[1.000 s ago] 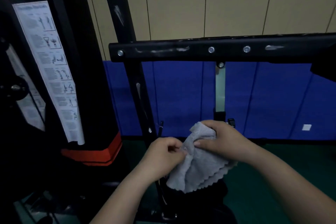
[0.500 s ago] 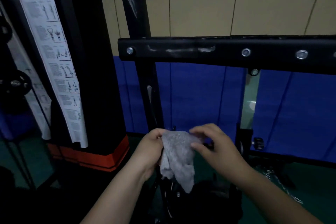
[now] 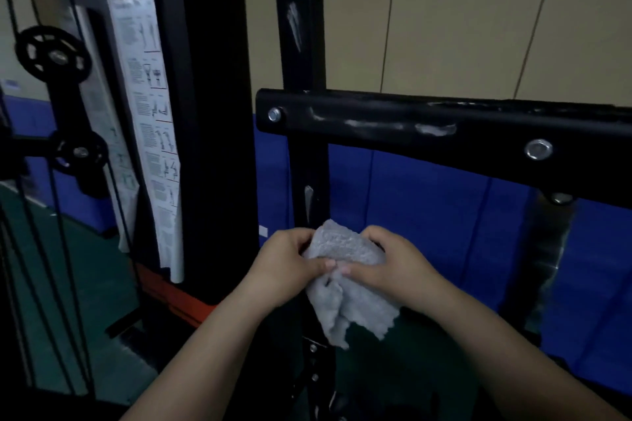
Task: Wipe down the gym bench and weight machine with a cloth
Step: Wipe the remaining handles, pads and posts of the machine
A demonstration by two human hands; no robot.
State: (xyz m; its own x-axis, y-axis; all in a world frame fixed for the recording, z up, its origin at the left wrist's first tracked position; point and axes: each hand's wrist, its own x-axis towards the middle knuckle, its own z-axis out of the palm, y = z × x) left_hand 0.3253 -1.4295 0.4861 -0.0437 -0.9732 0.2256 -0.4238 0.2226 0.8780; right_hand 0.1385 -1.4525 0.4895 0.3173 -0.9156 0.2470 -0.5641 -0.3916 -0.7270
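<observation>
At far left the weight machine's pulley wheels and cables hang in shadow, and beside them an exercise chart runs down the black column. Next comes the scuffed upright post, with the horizontal crossbar bolted to it and reaching off to the right over the blue wall padding. In front of the post, low in the view, the left hand grips the grey cloth along its left edge, fingers curled over the top, while the right hand pinches the other side, thumb tips almost meeting; the loose end of the cloth dangles beneath. The step looks like bunching the cloth into a pad before wiping. To do it well, fold it flat so a clean face points outward, tuck in the trailing corner, then press it onto the marked crossbar and draw along its length in one steady pass
</observation>
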